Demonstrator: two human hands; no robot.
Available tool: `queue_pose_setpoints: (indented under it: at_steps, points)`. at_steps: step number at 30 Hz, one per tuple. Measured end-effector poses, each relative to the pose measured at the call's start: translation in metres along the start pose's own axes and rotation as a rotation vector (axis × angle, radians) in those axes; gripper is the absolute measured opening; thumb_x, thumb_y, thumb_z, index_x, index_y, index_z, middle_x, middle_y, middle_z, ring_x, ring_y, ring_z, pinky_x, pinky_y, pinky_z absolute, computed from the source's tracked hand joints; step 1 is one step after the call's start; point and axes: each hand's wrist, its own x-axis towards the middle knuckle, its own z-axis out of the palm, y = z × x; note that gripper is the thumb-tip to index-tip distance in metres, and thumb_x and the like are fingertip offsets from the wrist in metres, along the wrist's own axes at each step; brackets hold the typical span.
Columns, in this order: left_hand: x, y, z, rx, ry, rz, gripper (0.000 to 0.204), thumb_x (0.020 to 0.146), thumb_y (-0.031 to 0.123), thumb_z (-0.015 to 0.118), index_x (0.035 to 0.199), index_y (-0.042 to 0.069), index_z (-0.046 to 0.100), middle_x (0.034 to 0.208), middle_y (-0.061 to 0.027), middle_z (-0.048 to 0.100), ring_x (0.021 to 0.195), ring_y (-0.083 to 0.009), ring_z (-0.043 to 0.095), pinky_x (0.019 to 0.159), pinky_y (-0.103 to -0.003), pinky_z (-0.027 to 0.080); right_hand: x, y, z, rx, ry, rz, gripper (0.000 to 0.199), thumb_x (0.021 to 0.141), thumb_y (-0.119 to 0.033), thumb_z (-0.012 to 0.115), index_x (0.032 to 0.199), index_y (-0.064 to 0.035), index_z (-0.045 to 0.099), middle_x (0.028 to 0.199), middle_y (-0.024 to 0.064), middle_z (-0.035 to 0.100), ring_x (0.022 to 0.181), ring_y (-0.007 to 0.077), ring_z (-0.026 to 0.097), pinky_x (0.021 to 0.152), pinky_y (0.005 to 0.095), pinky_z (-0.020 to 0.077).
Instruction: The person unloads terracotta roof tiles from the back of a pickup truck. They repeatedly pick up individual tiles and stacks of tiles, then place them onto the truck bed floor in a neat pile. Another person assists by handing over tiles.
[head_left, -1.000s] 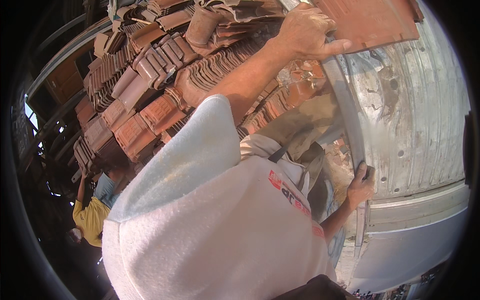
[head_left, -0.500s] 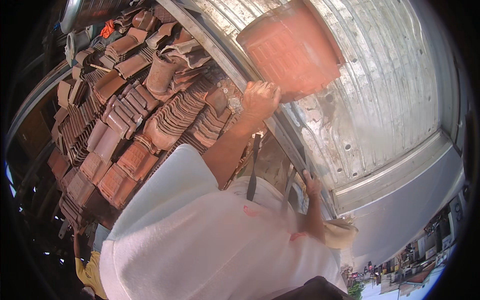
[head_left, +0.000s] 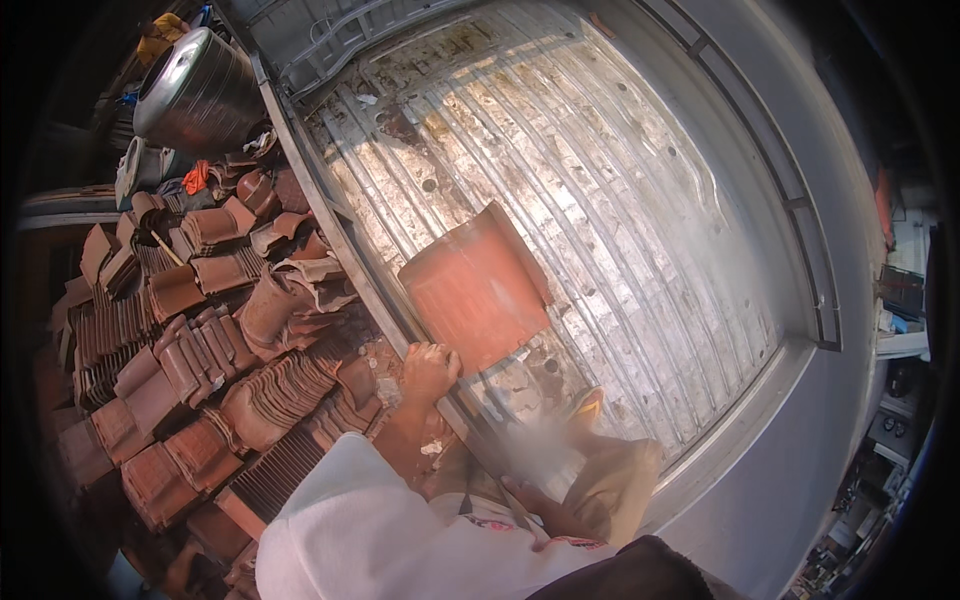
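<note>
I've got my left hand (head_left: 430, 372) right here, fingers curled over the metal side rail (head_left: 376, 300), no tile in that grip. And there's the red clay roof tile (head_left: 475, 290), lying on the ribbed truck bed (head_left: 640, 290), ahead and to the right of those knuckles, near edge along the rail, almost square, no clear long axis. Left is nearer; my right hand (head_left: 517, 491) sits low, half hidden, and I can't tell its grip

Metal bed (head_left: 590, 200) glaring; fisheye rim dark; lower centre apparently blurred.
</note>
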Motion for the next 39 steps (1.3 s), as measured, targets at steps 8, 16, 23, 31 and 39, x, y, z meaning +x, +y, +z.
queue_pose_setpoints:
  at_steps: [8,16,23,31,39]
  points:
    - [-0.005,-0.006,0.019,0.134,-0.051,-0.1,0.036,0.084,0.041,0.063,0.086,0.006,0.072,0.082,-0.0091,0.07,0.086,-0.0227,0.064,0.088,-0.036,0.043,-0.031,-0.062,-0.036,-0.056,-0.164,0.081,0.104,0.088,-0.074,0.045,0.134,0.0198,0.041,0.131,0.0395,0.05,0.125,0.047,0.05,0.103,0.0462,0.0415]
    - [-0.023,0.009,0.004,0.219,0.141,-0.236,0.051,0.085,0.024,0.064,0.13,0.002,0.053,0.137,-0.0174,0.049,0.129,-0.0312,0.046,0.11,-0.044,0.034,-0.045,-0.063,-0.175,0.052,-0.115,-0.212,0.067,0.094,-0.049,0.059,0.129,0.0078,0.056,0.114,0.0218,0.065,0.102,0.026,0.061,0.091,0.0353,0.046]
    - [-0.041,0.075,0.04,-0.123,0.229,-1.13,0.059,0.086,0.011,0.058,0.139,-0.008,0.042,0.136,-0.0306,0.05,0.129,-0.0406,0.049,0.105,-0.05,0.041,-0.138,0.123,-0.401,0.399,0.475,0.174,0.035,0.093,-0.029,0.056,0.111,0.0007,0.057,0.088,0.0123,0.062,0.07,0.0217,0.058,0.059,0.034,0.0477]
    - [-0.036,0.055,0.0,-0.107,-0.36,-1.061,0.048,0.084,0.003,0.054,0.128,-0.013,0.045,0.116,-0.032,0.06,0.099,-0.041,0.069,0.083,-0.049,0.056,-0.225,0.193,-0.38,-0.109,0.122,0.527,0.033,0.095,-0.031,0.058,0.107,0.0006,0.058,0.085,0.0102,0.062,0.068,0.0207,0.058,0.055,0.0337,0.0464]
    - [-0.01,0.049,0.029,-0.153,-0.234,-1.232,0.078,0.089,0.006,0.05,0.154,-0.007,0.008,0.158,-0.0339,0.01,0.116,-0.0454,0.06,0.093,-0.049,0.052,-0.132,0.086,-0.48,0.102,0.37,0.159,0.033,0.097,-0.032,0.059,0.102,0.0006,0.059,0.081,0.0081,0.062,0.065,0.0197,0.058,0.05,0.0333,0.0452]
